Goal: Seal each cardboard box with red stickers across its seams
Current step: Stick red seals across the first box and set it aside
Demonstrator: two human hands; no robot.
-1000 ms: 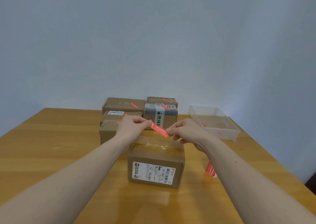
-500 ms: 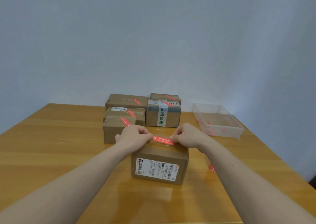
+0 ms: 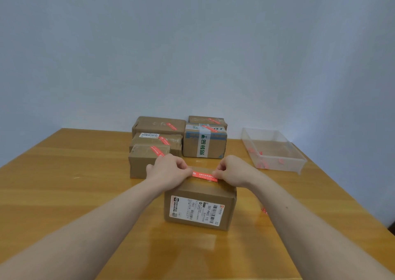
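Red sticker (image 3: 204,176) now lowered from mid-air onto top of nearest cardboard box (image 3: 201,202), ends pinched by left hand (image 3: 168,170) and right hand (image 3: 232,170). Pressing down outstanding; five boxes behind already stickered.

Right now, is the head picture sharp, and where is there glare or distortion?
Head view: mostly sharp; the shipping label on the near box shows print, too small to read fully; soft glare lies on the table before that box; the wide lens stretches the forearms at the bottom corners; the clear tray looks washed out.
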